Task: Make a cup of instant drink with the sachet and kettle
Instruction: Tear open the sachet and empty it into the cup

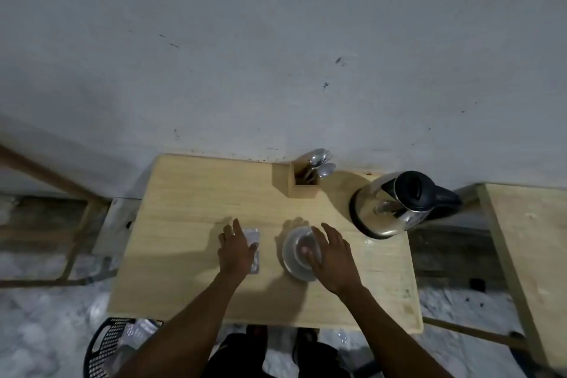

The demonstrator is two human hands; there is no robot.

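A person stands at a small wooden table point(190, 193) set against a grey wall, both bare arms reaching in from below. The left hand point(236, 250) lies flat, fingers spread, over a silvery sachet point(253, 235), covering most of it; only its far end and right edge show, and no grip on it can be seen. The right hand point(333, 258) rests open against the right side of a clear cup point(299, 250), thumb on its rim, fingers not closed around it. The cup is blurred, and whether it stands upright or upturned cannot be told. A steel kettle point(395, 209) with a black lid stands at the far right, its handle jutting past the table edge. Spoons point(320, 163) stick out of a wooden holder point(302, 181) by the wall. A black basket point(107, 347) is cut off at lower left.
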